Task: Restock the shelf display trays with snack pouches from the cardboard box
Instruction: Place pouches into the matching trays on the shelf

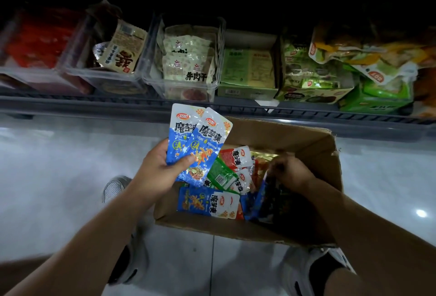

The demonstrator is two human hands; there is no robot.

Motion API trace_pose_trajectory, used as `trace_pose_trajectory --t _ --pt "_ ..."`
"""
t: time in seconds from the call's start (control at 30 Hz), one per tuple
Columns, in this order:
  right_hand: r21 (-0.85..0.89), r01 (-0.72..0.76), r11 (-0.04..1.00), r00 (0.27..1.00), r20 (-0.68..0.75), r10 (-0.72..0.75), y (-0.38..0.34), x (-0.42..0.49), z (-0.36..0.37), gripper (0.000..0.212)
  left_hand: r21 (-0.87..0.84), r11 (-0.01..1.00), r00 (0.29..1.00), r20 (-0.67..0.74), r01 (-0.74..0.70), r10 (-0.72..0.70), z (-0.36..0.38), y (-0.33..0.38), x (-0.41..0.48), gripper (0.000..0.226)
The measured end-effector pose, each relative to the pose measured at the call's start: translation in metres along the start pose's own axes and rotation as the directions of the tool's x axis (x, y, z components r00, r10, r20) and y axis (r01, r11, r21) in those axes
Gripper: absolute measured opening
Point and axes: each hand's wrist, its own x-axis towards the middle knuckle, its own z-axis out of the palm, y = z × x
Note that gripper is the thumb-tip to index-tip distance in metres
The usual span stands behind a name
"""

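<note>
My left hand [157, 173] grips two blue snack pouches [200, 142], fanned upright over the left edge of the cardboard box [313, 151]. The box sits on the floor below the shelf and holds several loose pouches: a blue one [207, 202] lying flat, a green one [220, 176] and red ones [237, 157]. My right hand [289, 172] is down inside the box on the right, its fingers curled round a dark blue pouch [265, 199] standing on edge. Clear display trays [188, 84] line the shelf above.
The shelf rail [94, 103] runs across the view. Clear trays on the left hold red, tan and beige packs. Green cartons [247, 71] and loose bags [368, 57] fill the right side. White tiled floor lies around the box, with my shoes [114, 188] beside it.
</note>
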Motion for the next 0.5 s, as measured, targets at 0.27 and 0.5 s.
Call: trace_pose_trajectory --t 0.27,0.5 --pt "0.105 0.340 0.935 0.940 -0.023 -0.339 -0.088 -0.040 -0.077 0.017 -0.066 0.998 0.999 -0.045 -0.008 0.005 0.005 0.000 -0.004 0.028" --pt "0.131 0.425 0.896 0.904 -0.011 -0.427 -0.143 -0.070 -0.104 0.010 0.051 0.998 0.998 0.057 -0.043 0.040 0.010 0.018 -0.026 0.033"
